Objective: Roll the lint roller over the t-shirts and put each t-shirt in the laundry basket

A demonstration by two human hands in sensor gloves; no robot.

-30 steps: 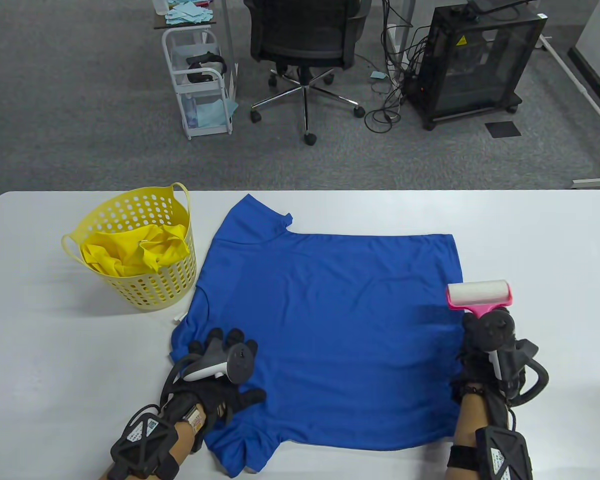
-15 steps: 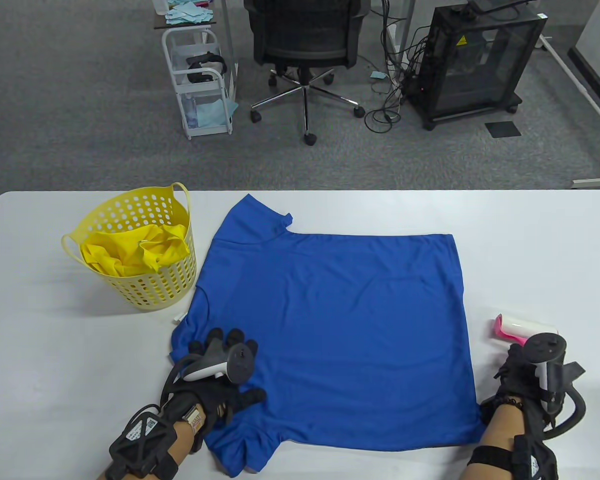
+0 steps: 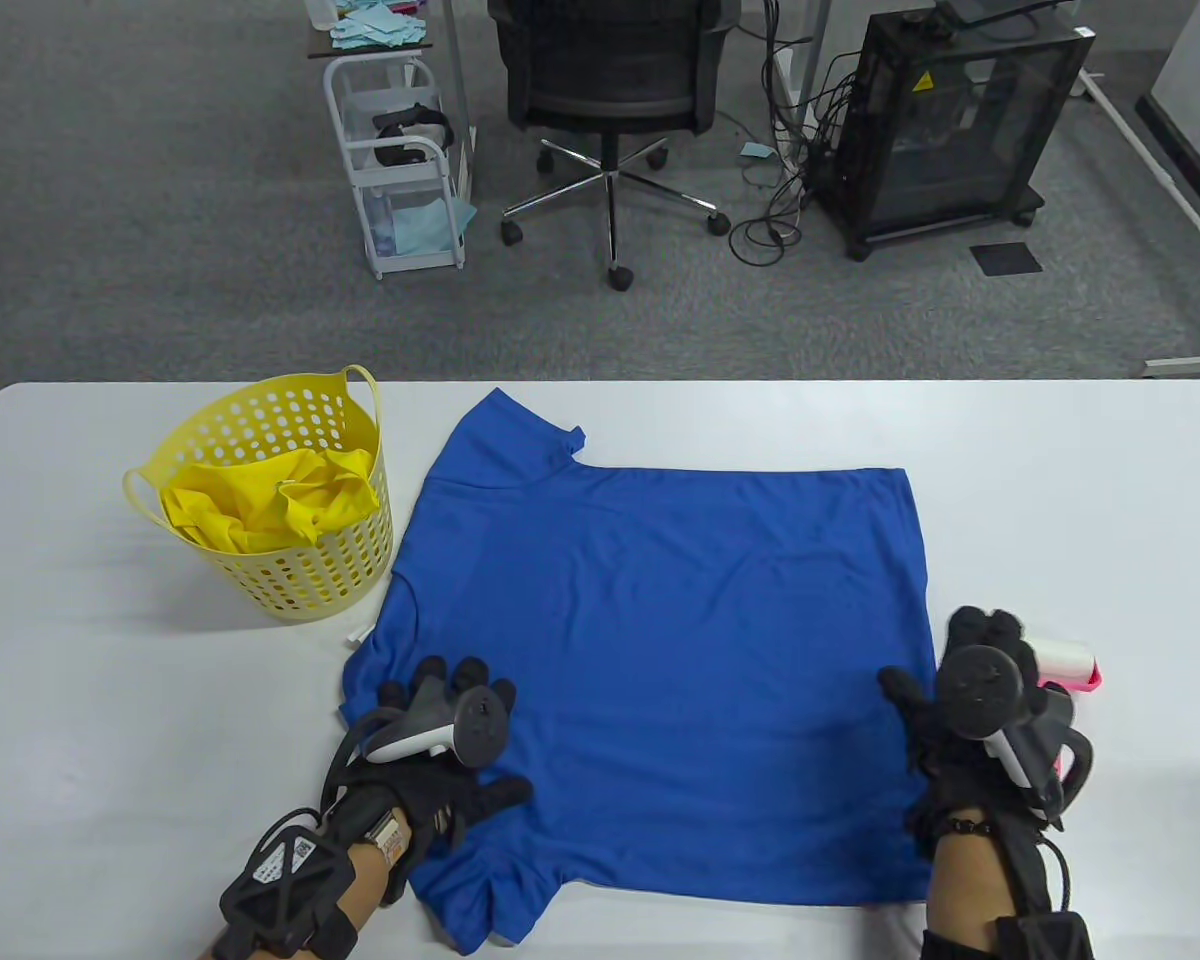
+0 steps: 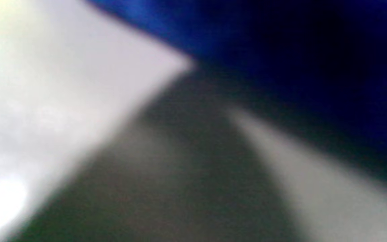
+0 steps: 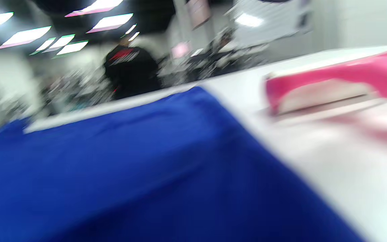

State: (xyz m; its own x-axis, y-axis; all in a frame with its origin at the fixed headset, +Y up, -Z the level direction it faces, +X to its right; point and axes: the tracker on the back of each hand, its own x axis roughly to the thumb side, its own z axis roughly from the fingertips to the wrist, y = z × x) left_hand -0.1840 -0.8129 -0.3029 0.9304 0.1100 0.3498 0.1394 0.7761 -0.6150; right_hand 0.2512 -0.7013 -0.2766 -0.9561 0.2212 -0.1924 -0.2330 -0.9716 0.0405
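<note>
1. Compared with the earlier frames, no shift is seen in the yellow laundry basket (image 3: 280, 500) at the table's (image 3: 1110, 480) nine o'clock side; a yellow t-shirt (image 3: 270, 505) is bunched inside it.
2. The left hand (image 3: 440, 745) is found where it was half a second ago, laid flat with straight, spread fingers on the seven o'clock corner of the blue t-shirt (image 3: 660, 660); nothing is gripped.
3. The blue t-shirt is spread flat at the table's centre, unmoved. Its long axis runs from nine to three o'clock, with the collar end turned towards the basket at nine and the hem at three.
4. The right hand (image 3: 975, 700) has been moved from the bare table onto the shirt's four o'clock edge. Its thumb and fingers are extended over the hem and nothing is held.
5. The lint roller (image 3: 1065, 668), gripped by that hand a second ago, has been released and lies on the table just beyond the hem, at the hand's two o'clock. Its handle is largely hidden, so its axis cannot be told.
</note>
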